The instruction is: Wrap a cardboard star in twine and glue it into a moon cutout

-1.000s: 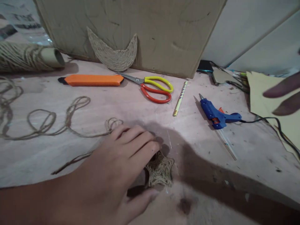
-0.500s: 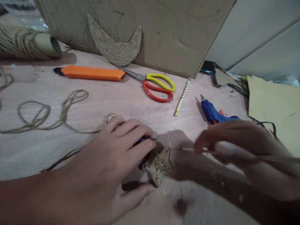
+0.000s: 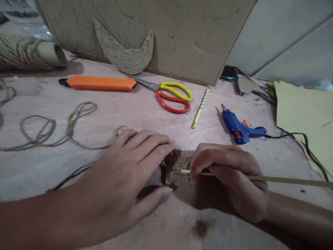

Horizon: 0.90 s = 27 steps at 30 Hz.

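Observation:
A small star of coiled twine [image 3: 178,168] lies on the table between my hands. My left hand [image 3: 137,173] is bent over its left side, with the fingertips on an upper point and the thumb by the lower edge. Part of the star is hidden beneath those fingers. In my right hand [image 3: 231,177] a thin wooden stick [image 3: 281,179] is pinched like a pen. Its tip meets the star's surface near the middle.
Behind lie an orange utility knife [image 3: 101,83], scissors [image 3: 174,93], a pencil [image 3: 201,108] and a blue glue gun [image 3: 240,128] with its cord. A twine crescent [image 3: 127,55] leans on cardboard [image 3: 187,41]. Loose twine [image 3: 70,128] and a twine-wound tube [image 3: 23,52] are left.
My right hand has moved left, bringing the stick's tip onto the star. The star has turned under my left hand, which stays nearly in place. The glue gun shows more fully.

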Available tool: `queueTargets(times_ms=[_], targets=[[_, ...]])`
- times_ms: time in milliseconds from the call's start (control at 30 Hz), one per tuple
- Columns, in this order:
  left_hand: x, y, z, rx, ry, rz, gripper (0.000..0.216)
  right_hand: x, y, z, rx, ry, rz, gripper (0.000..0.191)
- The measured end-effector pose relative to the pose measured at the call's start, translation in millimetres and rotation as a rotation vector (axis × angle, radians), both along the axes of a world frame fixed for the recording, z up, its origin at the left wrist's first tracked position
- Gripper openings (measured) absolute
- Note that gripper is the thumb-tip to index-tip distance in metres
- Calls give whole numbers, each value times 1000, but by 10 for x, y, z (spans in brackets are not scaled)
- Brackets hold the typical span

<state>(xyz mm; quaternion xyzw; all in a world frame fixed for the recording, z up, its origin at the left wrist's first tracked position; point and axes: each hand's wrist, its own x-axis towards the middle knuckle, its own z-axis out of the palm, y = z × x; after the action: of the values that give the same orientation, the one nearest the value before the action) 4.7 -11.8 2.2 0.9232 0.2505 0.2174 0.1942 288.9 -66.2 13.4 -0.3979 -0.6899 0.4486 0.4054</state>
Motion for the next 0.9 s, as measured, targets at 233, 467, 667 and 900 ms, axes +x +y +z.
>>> queueTargets(times_ms=[233,467,667,900], targets=[[11,28,-10,100,89,-21,52,-20,62,-26,-145,28,-73,34],[-5,42,-79,89,62,5,51,-20,50,-63,-76,4,-47,35],[-10,41,-101,55,41,9,50,-31,80,-129,31,36,-1,32],[4,8,-141,37,33,21,51,-88,90,-139,118,70,43,26]])
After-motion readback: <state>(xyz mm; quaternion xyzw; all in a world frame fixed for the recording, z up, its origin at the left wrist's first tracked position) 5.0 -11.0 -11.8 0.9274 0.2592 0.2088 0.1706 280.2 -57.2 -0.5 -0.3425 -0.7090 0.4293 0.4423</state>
